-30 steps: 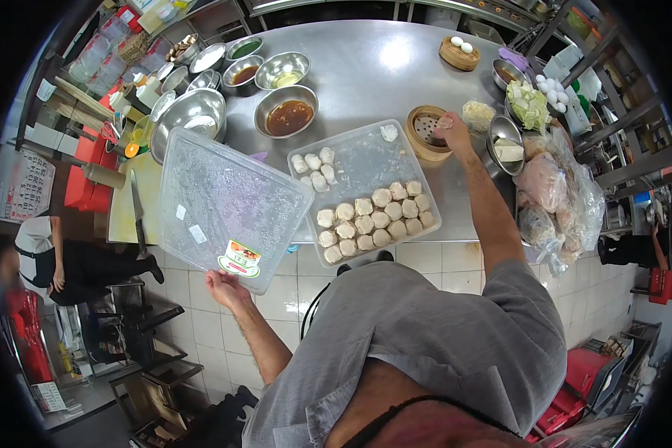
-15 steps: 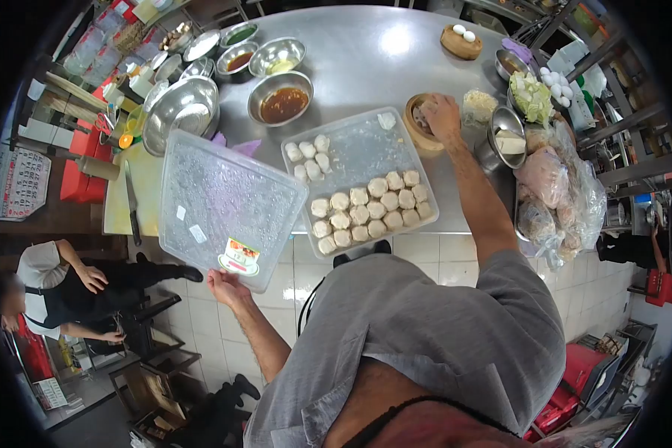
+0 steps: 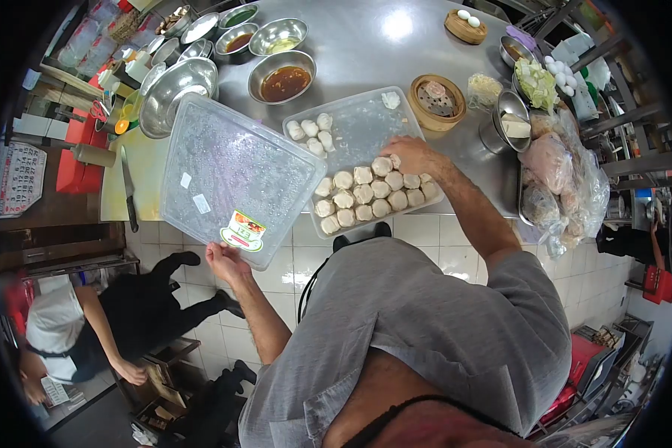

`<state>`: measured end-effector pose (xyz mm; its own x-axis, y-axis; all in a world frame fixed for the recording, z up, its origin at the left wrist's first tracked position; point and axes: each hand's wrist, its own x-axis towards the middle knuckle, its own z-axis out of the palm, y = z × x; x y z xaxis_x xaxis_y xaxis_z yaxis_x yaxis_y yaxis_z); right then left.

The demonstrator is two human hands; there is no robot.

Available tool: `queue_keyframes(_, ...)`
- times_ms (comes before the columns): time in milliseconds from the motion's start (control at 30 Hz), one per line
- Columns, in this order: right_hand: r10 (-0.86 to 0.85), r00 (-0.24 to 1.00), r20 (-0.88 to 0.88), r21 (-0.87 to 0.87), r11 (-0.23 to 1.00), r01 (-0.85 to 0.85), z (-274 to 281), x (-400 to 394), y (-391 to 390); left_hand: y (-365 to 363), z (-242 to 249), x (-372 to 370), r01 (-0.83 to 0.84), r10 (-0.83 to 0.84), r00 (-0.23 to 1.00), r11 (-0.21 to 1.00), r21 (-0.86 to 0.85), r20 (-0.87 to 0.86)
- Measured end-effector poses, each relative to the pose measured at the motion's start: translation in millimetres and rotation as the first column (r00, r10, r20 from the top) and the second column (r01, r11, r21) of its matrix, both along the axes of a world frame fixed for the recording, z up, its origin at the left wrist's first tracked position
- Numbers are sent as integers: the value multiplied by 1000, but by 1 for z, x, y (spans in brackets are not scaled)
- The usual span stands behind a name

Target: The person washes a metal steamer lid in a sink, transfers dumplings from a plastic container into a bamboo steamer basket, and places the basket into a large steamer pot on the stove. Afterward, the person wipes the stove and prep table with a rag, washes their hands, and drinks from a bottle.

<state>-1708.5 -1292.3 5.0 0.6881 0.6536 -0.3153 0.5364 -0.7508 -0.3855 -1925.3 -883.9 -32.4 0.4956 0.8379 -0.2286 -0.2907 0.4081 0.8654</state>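
My left hand (image 3: 228,261) pinches the lower edge of a clear plastic lid (image 3: 239,179), which is tilted and bears a colourful label. Beside it a translucent tray (image 3: 358,134) holds rows of round pale dumplings (image 3: 363,193) at its near side and several white balls (image 3: 310,135) at the far left. My right hand (image 3: 411,155) is over the tray's right part, its fingers closed around a dumpling at the far row; the fingertips are partly hidden. Past the tray stands a round bamboo steamer (image 3: 437,103) with one pinkish dumpling (image 3: 434,89) inside.
Metal bowls, one with brown sauce (image 3: 284,84), stand at the back left. A knife (image 3: 128,187) lies on a yellow board (image 3: 149,160). At the right are a metal pot (image 3: 505,127), cabbage (image 3: 536,84) and bagged meat (image 3: 549,164). Another person (image 3: 89,321) is at the lower left.
My right hand has moved from the steamer to the tray's dumplings, leaving a dumpling visible in the steamer. The lid has shifted slightly. The other person has moved closer.
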Motion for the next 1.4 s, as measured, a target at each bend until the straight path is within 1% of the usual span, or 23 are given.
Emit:
queue_keyframes(200,21,999,-50,-15,1000,-22,4,5,2,8,-6,-2,-19,19,1000,1000,-7,9)
queue_keyframes(333,57,998,-36,30,998,-56,-9,11,-1,3,1,1,-37,36,999,999,-5,-38)
queue_keyframes(433,131,991,5,36,991,-132,-19,16,-5,1,6,2,-48,48,998,999,2,-50)
queue_keyframes(500,58,998,0,126,990,-57,-22,19,-9,-1,9,3,-58,58,997,998,-6,-51)
queue_keyframes(533,58,998,1,126,990,-58,-20,21,-11,-1,8,2,-58,58,997,998,-6,-50)
queue_keyframes(600,-191,947,-260,284,922,264,-12,27,-18,0,5,3,-43,43,999,999,-4,-28)
queue_keyframes(633,-195,948,-251,286,921,265,-15,30,-22,1,4,3,-39,38,999,999,-5,-18)
queue_keyframes(667,-229,802,-551,482,697,531,-22,33,-27,1,4,2,-30,30,999,1000,3,-24)
queue_keyframes(700,-122,596,-794,518,378,767,-20,35,-31,1,2,1,-22,22,999,1000,10,-31)
queue_keyframes(733,-126,602,-789,523,376,765,-17,39,-38,2,1,2,-17,18,1000,1000,8,-23)
queue_keyframes(800,186,545,-818,555,3,832,-7,44,-50,2,-1,3,-18,18,1000,1000,-10,-9)
queue_keyframes(833,167,519,-838,515,-71,854,1,47,-54,0,1,3,-29,28,999,1000,-2,-37)
queue_keyframes(867,167,521,-837,516,-73,853,9,49,-57,2,-1,4,-26,26,999,1000,0,-36)
queue_keyframes(933,-125,614,-779,625,-72,778,18,56,-65,4,-4,4,-4,4,1000,1000,8,-15)
queue_keyframes(967,-125,615,-778,626,-74,777,15,62,-71,5,-6,3,-3,3,1000,1000,9,-14)
queue_keyframes(1033,-384,641,-665,671,70,738,3,79,-83,2,-4,3,58,-58,998,998,35,-13)
queue_keyframes(1067,-383,642,-664,672,69,737,-2,88,-89,3,-4,3,58,-58,998,998,36,-12)
queue_keyframes(1133,-638,675,-371,547,437,714,-6,98,-94,5,-5,3,72,-71,997,997,39,-20)
queue_keyframes(1233,-652,636,-414,515,408,754,-8,102,-90,1,-2,6,-3,4,1000,1000,-17,10)
queue_keyframes(1267,-650,637,-415,514,410,753,-21,109,-94,3,-4,4,-6,6,1000,1000,-16,9)
queue_keyframes(1333,-738,645,-198,552,460,695,-61,131,-108,12,-13,-1,43,-43,999,999,6,-6)
queue_keyframes(1367,-737,646,-199,551,461,695,-61,129,-108,14,-16,-3,41,-41,999,999,6,-7)
queue_keyframes(1400,-775,629,-56,520,515,681,-58,126,-106,15,-18,-4,41,-41,999,999,16,-10)
